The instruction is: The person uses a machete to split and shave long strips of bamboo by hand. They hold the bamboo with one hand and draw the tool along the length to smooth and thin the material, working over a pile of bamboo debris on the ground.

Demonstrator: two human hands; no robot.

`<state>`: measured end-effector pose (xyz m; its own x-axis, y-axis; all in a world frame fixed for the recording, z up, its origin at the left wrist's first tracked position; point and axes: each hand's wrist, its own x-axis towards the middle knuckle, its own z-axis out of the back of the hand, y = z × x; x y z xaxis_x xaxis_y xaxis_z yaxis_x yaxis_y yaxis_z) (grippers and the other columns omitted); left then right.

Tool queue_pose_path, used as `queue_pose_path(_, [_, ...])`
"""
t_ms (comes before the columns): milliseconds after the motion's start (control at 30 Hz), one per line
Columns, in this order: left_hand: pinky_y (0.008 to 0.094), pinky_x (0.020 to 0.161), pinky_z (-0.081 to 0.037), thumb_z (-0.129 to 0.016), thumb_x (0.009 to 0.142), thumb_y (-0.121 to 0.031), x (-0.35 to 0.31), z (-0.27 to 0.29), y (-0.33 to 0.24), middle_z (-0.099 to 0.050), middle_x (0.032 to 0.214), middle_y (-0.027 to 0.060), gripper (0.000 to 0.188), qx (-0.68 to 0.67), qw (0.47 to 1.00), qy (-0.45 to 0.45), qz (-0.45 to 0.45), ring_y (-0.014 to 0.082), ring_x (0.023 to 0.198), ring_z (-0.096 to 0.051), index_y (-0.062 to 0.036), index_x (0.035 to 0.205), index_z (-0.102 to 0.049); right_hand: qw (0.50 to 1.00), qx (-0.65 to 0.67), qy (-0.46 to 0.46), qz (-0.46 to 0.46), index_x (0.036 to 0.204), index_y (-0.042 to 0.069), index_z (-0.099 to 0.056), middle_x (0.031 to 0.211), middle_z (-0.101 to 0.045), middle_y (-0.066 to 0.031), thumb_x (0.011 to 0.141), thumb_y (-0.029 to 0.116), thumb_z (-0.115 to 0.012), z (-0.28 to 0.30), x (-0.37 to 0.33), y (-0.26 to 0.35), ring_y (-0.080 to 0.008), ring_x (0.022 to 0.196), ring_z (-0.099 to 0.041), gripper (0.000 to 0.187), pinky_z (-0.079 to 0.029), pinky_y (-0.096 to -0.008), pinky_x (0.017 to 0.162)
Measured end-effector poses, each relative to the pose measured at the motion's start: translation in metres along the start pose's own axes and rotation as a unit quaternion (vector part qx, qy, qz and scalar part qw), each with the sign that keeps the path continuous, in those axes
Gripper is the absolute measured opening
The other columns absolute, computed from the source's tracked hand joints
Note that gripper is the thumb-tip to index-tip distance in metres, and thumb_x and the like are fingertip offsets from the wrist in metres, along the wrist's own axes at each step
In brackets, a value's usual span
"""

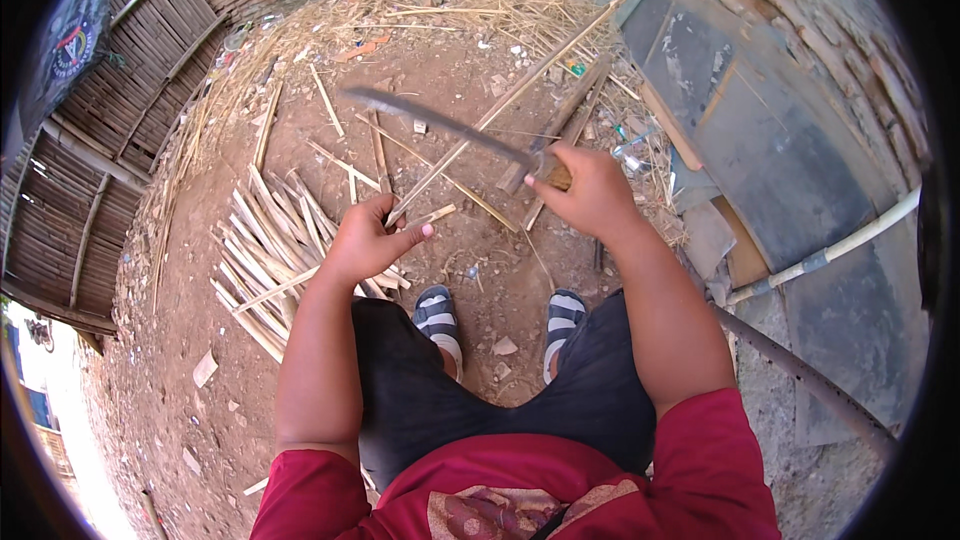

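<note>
My left hand [372, 243] is closed round the lower end of a long, pale bamboo strip [570, 48], which slants away to the far right. In my right hand [592, 190] is a machete, gripped by its wooden handle [553, 172]. Its dark, curved blade [430, 120] points left and crosses the strip in the picture; whether the two touch I cannot tell. A short light piece [436, 214] shows beside my left thumb, and its other end is hidden by the hand.
A heap of split sticks [265, 250] lies left of my feet. More strips and a dark plank [570, 120] lie ahead on the dirt, with straw [450, 5] behind. Dark sheets [790, 150] and a pale pole [850, 245] are at the right, a slatted bamboo wall [60, 200] at the left.
</note>
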<state>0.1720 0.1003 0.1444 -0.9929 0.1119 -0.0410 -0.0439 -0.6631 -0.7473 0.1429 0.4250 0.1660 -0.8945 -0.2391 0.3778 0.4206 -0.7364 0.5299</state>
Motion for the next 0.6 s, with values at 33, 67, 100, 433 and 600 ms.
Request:
queue_pose_path(33, [0.0324, 0.053, -0.040, -0.089, 0.080, -0.033, -0.001, -0.001, -0.001, -0.052, 0.063, 0.0004, 0.043, -0.001, 1.000, -0.002, -0.005, 0.0103, 0.060, -0.046, 0.0000, 0.082, -0.061, 0.998, -0.034, 0.005, 0.051, 0.100, 0.009, -0.066, 0.085, -0.069, -0.0137, 0.075, 0.029, -0.080, -0.005, -0.003, 0.004, -0.0380, 0.081, -0.068, 0.035, -0.054, -0.0480, 0.071])
queue_pose_path(67, [0.0330, 0.054, -0.041, -0.088, 0.081, -0.033, -0.002, -0.002, -0.003, -0.053, 0.063, 0.0006, 0.043, -0.001, 1.000, -0.004, -0.011, 0.0112, 0.060, -0.047, 0.0001, 0.083, -0.061, 0.992, -0.068, 0.008, 0.102, 0.100, 0.009, -0.066, 0.084, -0.069, -0.0129, 0.075, 0.029, -0.080, -0.009, -0.004, 0.007, -0.0376, 0.080, -0.068, 0.035, -0.054, -0.0476, 0.071])
queue_pose_path(100, [0.0323, 0.054, -0.041, -0.088, 0.081, -0.029, -0.002, -0.006, -0.003, -0.052, 0.065, -0.0011, 0.042, -0.009, 0.998, -0.026, -0.053, 0.0098, 0.062, -0.046, 0.0001, 0.080, -0.059, 0.983, -0.102, 0.011, 0.153, 0.100, 0.010, -0.065, 0.084, -0.069, -0.0121, 0.075, 0.029, -0.080, -0.012, -0.005, 0.010, -0.0372, 0.080, -0.068, 0.035, -0.054, -0.0472, 0.071])
queue_pose_path(433, [0.0385, 0.058, -0.045, -0.088, 0.079, -0.040, 0.002, 0.002, -0.009, -0.055, 0.062, 0.0118, 0.050, 0.089, 0.995, -0.033, -0.009, 0.0188, 0.059, -0.050, 0.0014, 0.077, -0.059, 0.990, -0.102, -0.091, -0.039, 0.108, 0.007, -0.069, 0.090, -0.071, -0.0179, 0.081, 0.032, -0.080, 0.012, 0.008, -0.026, -0.0392, 0.085, -0.069, 0.039, -0.054, -0.0484, 0.074])
queue_pose_path(600, [0.0387, 0.057, -0.044, -0.088, 0.078, -0.042, -0.001, -0.004, -0.007, -0.054, 0.061, 0.0128, 0.052, 0.080, 0.996, -0.034, -0.016, 0.0201, 0.057, -0.049, 0.0016, 0.078, -0.059, 0.989, -0.115, -0.014, 0.094, 0.102, 0.011, -0.065, 0.084, -0.068, -0.0129, 0.078, 0.026, -0.079, -0.010, -0.004, 0.010, -0.0362, 0.082, -0.069, 0.032, -0.053, -0.0496, 0.073])
